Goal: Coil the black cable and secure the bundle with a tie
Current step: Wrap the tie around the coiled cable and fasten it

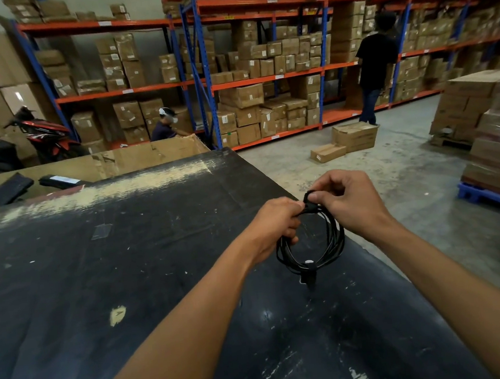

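Observation:
The black cable [335, 242] hangs as a round coil of several loops above the right part of the black table [128, 260]. My left hand [273, 226] grips the coil's upper left side. My right hand [349, 201] pinches a small black tie [307, 198] at the top of the coil between thumb and forefinger. A black plug end [308, 279] dangles below the coil, next to a small white tag [309, 261].
The table's right edge runs diagonally just right of the coil, with concrete floor beyond. Cardboard boxes [354, 136] lie on the floor. Shelves full of boxes [262, 67] line the back. One person [375, 66] stands at the shelves, another [164, 125] sits behind the table.

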Demonstrator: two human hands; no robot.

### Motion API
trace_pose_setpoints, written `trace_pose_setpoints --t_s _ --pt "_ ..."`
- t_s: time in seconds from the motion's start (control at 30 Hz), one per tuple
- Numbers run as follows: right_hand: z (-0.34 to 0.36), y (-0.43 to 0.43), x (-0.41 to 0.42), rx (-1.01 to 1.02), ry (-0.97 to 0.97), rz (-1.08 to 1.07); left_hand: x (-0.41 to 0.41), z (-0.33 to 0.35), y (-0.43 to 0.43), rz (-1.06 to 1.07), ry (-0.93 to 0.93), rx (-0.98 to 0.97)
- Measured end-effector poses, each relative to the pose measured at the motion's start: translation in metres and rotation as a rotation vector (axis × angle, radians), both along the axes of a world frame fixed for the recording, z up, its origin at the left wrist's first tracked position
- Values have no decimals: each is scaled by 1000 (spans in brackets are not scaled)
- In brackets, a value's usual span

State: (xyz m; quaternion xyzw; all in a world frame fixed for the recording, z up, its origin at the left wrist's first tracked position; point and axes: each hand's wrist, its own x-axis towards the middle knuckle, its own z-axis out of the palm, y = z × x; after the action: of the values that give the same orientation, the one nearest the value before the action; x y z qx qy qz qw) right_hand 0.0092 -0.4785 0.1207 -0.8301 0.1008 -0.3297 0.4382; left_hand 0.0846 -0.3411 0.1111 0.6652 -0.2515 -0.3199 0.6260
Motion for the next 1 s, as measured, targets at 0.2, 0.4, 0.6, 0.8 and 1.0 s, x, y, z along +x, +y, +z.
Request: trace_pose_setpoints --t_s 0.2,0.4,0.6,0.8,1.0 --pt "0 5 2 103 -85 33 2 9 5 -46 -109 59" --pt "15 -2 -1 38 161 135 5 6 14 -81 -279 58" --pt "6 9 6 -137 26 -70 4 4 12 -57 -123 -70" --pt "4 9 4 -41 132 85 10 0 24 -47 -229 1" --pt "-4 21 12 -148 81 -142 9 0 27 -13 -164 -57"
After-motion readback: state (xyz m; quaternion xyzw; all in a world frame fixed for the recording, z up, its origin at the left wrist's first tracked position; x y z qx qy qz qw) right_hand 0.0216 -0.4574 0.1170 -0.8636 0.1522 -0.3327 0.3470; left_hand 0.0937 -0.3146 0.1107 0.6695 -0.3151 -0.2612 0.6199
